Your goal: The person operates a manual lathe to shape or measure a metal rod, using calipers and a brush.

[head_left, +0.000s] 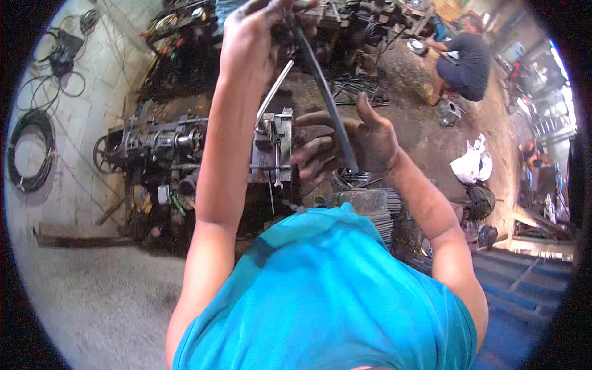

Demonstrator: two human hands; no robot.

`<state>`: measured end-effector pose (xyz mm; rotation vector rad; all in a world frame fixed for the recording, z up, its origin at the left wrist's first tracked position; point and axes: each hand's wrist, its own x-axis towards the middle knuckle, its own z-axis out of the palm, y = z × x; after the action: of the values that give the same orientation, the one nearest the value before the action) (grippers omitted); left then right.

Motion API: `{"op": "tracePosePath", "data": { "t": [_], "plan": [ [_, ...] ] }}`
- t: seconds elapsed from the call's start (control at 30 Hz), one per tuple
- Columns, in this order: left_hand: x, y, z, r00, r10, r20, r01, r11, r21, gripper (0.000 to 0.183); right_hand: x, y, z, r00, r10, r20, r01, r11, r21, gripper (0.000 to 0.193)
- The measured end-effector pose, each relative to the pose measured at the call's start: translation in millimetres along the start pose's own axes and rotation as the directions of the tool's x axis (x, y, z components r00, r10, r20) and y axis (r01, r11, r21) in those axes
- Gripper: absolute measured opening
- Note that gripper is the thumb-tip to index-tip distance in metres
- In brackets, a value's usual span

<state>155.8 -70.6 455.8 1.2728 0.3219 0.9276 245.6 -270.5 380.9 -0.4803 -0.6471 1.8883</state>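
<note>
At the far edge, the left hand [256, 32] is curled round the dark metal rod [325, 89], which slants near and right across the spread right hand [373, 139]; contact there is unclear.

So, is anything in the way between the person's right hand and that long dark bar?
Nothing visible is: the open right hand shows just behind the lower part of the dark bar in this view, though whether they touch is unclear. The left hand grips it higher up.
</note>
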Motion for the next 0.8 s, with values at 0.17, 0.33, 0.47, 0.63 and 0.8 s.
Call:
{"op": "tracePosePath", "data": {
  "t": [0.17, 0.33, 0.47, 0.63, 0.8],
  "plan": [
    [42, -41, -18, 0.989, -0.096, 0.111, 0.111, 0.984, -0.141, 0.027, 3, 5, -22, 0.981, -0.059, 0.183, 0.021, 0.978, 0.206, 0.099],
    [52, -92, -43, 0.959, -0.209, 0.192, 0.244, 0.952, -0.183, 0.041, -4, 5, -34, 0.96, -0.016, 0.279, -0.07, 0.952, 0.297, 0.101],
    [5, -105, 15, 0.974, -0.223, 0.041, 0.226, 0.967, -0.118, 0.028, -15, -14, -94, 0.999, 0.032, 0.019, -0.021, 0.912, -0.41, 0.067],
    [-84, -186, 1, 0.958, 0.004, -0.285, 0.157, 0.825, 0.542, 0.024, -25, 26, -226, 0.762, -0.478, -0.437, -0.358, 0.25, -0.899, 0.028],
    [-202, -265, -77, 0.695, -0.318, -0.645, 0.556, 0.807, 0.201, 0.026, -26, 84, -269, 0.682, -0.375, -0.628, -0.645, 0.096, -0.758, 0.026]
  ]
}}
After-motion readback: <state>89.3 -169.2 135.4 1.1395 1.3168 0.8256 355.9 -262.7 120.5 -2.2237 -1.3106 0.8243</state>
